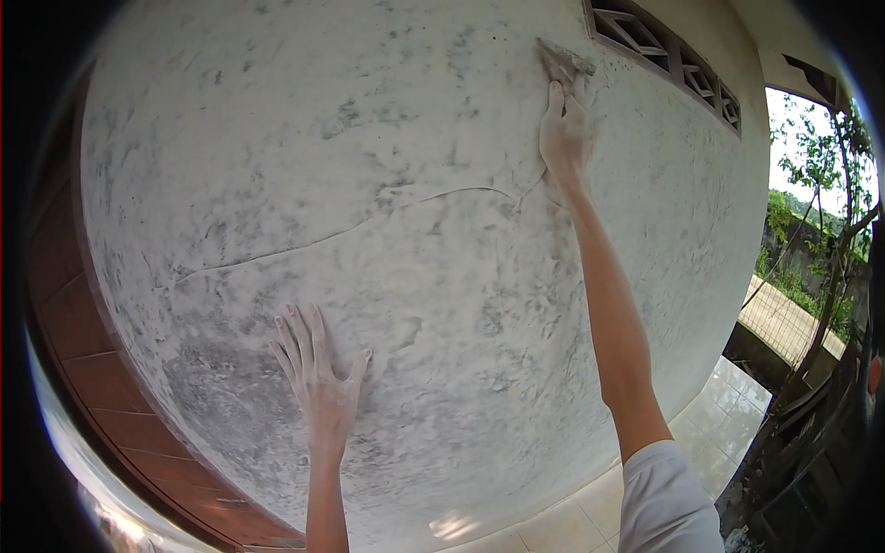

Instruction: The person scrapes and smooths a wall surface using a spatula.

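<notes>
My right hand (565,134) is raised high on the wall, its fingers closed around a scraper (564,63) whose flat blade lies at the wall surface just below the vent opening. White dust covers that hand. Lower and to the left, my left hand (323,382) rests against the wall with its fingers spread and nothing in it. The wall (433,304) is whitish with grey patches. A long crack (323,240) runs across it, rising from the left toward my right wrist.
A vent block (664,51) with a diamond pattern is set into the wall at upper right. Brown wooden panels (97,318) border the left side. Pale tiles (572,525) cover the floor below. Outside at right stand a thin tree (834,258) and dark piled items (802,488).
</notes>
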Demonstrator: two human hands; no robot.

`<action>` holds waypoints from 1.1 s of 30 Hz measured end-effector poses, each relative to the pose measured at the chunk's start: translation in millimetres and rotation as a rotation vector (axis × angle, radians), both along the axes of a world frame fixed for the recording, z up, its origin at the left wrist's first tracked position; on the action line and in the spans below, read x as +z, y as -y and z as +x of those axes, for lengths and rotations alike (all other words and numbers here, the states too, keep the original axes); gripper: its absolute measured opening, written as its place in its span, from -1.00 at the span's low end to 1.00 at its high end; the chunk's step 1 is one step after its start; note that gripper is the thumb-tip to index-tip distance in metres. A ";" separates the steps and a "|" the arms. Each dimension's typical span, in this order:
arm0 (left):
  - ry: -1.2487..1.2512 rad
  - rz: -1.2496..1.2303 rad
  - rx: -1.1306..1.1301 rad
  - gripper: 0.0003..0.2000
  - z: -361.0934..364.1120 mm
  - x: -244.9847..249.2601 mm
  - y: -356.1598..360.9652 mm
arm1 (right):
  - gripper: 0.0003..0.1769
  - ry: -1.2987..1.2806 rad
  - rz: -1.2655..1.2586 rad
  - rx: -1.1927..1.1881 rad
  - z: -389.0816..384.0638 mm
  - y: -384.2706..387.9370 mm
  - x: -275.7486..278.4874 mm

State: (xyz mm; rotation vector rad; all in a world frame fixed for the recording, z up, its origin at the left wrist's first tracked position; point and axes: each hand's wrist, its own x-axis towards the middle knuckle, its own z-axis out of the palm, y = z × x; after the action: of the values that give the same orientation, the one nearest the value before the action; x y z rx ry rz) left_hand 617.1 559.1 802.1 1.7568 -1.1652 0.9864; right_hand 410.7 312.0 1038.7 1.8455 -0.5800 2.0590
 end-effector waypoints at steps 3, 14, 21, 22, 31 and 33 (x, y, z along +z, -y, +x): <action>0.008 -0.021 0.014 -0.05 -4.4 -1.2 6.4 | -0.54 0.352 -0.040 0.153 12.3 1.8 -13.1; 0.053 -0.097 -0.004 -0.06 -24.1 4.6 27.3 | -0.50 0.270 0.093 0.043 -49.9 37.1 15.8; 0.022 -0.062 -0.006 -0.05 -38.0 2.4 33.9 | -0.56 -0.616 -0.515 -0.049 -20.0 -5.6 -60.2; 0.026 -0.055 -0.003 -0.06 -36.5 2.3 33.4 | -0.56 -0.488 -0.464 -0.116 -28.9 5.8 -46.7; 0.044 -0.047 0.006 -0.08 -32.7 0.5 28.9 | -0.52 -0.475 -0.424 0.013 8.5 -16.5 -83.8; 0.043 -0.033 0.008 -0.08 -32.5 -3.1 28.9 | -0.53 -0.544 -0.478 -0.026 -4.0 -12.8 -73.7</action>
State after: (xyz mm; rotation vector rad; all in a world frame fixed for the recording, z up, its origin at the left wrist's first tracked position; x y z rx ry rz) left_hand 584.6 530.2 799.1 1.7236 -1.1631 1.0469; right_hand 406.7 324.8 965.0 1.9457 0.0325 1.4090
